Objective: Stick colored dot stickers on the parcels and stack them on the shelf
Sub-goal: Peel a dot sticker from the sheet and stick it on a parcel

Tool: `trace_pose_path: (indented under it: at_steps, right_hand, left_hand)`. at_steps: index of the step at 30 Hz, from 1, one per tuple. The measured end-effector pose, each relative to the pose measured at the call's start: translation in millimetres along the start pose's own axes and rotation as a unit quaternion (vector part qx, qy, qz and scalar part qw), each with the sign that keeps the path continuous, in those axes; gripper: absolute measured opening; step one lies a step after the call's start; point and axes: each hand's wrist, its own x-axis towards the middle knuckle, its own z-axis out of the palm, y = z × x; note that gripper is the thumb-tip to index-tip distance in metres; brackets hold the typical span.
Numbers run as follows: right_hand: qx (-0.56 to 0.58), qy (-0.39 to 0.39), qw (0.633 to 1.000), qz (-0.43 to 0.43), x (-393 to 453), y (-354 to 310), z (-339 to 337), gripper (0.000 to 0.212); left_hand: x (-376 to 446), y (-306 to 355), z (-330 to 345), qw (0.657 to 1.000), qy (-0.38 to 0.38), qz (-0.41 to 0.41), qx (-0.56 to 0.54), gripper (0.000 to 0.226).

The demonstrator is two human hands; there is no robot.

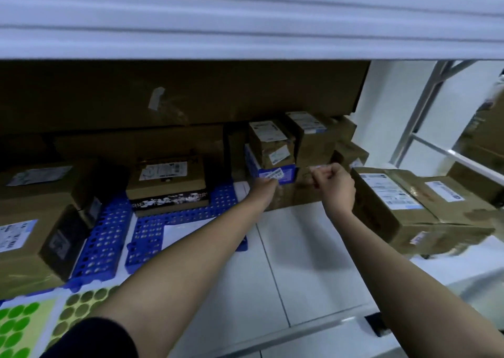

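Both arms reach under the shelf (pixel 245 16) toward a stack of small parcels at the back.

Left hand (pixel 266 184): fingertips against the front of the blue box (pixel 275 172), at its white label. Whether the fingers hold anything (a sticker?) cannot be told; they are hidden behind the hand.

Right hand (pixel 336 181): fingers curled into a loose fist just beside the blue box, close to the brown parcels under it. Nothing visible inside the fist; cannot confirm it holds anything.

Sticker sheets: green dot sheet (pixel 19 327) and olive dot sheet (pixel 81 307) lie at the near left, well apart from the hands.

Risks (judgement):
- Two small cartons (pixel 270 144) sit on the blue box. Pushing or tugging it could topple them.
- Large carton (pixel 395 199) at right looks tilted on its pile; a knock from the right forearm might slide it off.
- A dot pressed over the barcode label would cover it.

Writing: labels are blurred. Only a fragment like "RRE" shows on the dark-banded box (pixel 169 191) on the blue perforated tray (pixel 109 237).
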Motion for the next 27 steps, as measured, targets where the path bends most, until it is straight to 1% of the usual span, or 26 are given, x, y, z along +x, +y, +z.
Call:
trace_pose_path:
  at_steps: [2, 6, 8, 10, 11, 13, 14, 17, 21, 23, 27]
  right_hand:
    - [-0.005, 0.01, 1.0, -0.007, 17.4, 2.9, -21.4, 0.018]
    - [-0.063, 0.027, 0.997, -0.033, 49.0, 13.1, -59.9, 0.026]
    - [-0.114, 0.03, 0.992, -0.039, 63.5, 23.7, -76.7, 0.03]
    - [-0.192, 0.013, 0.981, -0.036, 78.1, 37.4, -90.0, 0.027]
    - [-0.235, -0.006, 0.972, -0.026, 85.9, 45.0, -97.1, 0.029]
    - [-0.295, -0.048, 0.954, 0.02, 96.6, 57.4, -110.6, 0.045]
    - [-0.309, -0.056, 0.948, 0.045, 101.2, 63.3, -118.5, 0.052]
    - [-0.32, -0.052, 0.94, 0.106, 109.9, 78.2, -142.4, 0.066]
    - [-0.333, -0.067, 0.926, 0.163, 116.3, 96.5, -160.7, 0.075]
    - [-0.332, -0.079, 0.923, 0.178, 116.7, 102.4, -162.0, 0.079]
    - [-0.343, -0.068, 0.92, 0.179, 116.0, 107.6, -159.0, 0.081]
  left_hand:
    - [0.2, 8.5, 26.6, 1.0, -0.021, -0.015, 0.009, 0.037]
    - [-2.8, 21.1, 72.2, 0.996, -0.072, -0.025, 0.051, 0.034]
    - [-5.5, 25.8, 95.4, 0.993, -0.093, -0.02, 0.067, 0.035]
    - [-9.2, 31.1, 117.3, 0.989, -0.118, -0.025, 0.081, 0.04]
    - [-9.8, 33.6, 128.1, 0.988, -0.13, -0.028, 0.083, 0.043]
    - [-9.9, 38.5, 146.3, 0.986, -0.149, -0.033, 0.075, 0.045]
    - [-8.8, 40.4, 155.3, 0.985, -0.152, -0.038, 0.066, 0.048]
    - [-3.8, 40.3, 178.9, 0.986, -0.153, -0.058, 0.045, 0.061]
    - [3.0, 33.3, 200.5, 0.991, -0.121, -0.061, 0.018, 0.081]
    - [1.7, 33.1, 204.5, 0.992, -0.112, -0.06, 0.006, 0.077]
    - [1.2, 26.6, 216.2, 0.983, -0.154, -0.1, -0.003, 0.074]
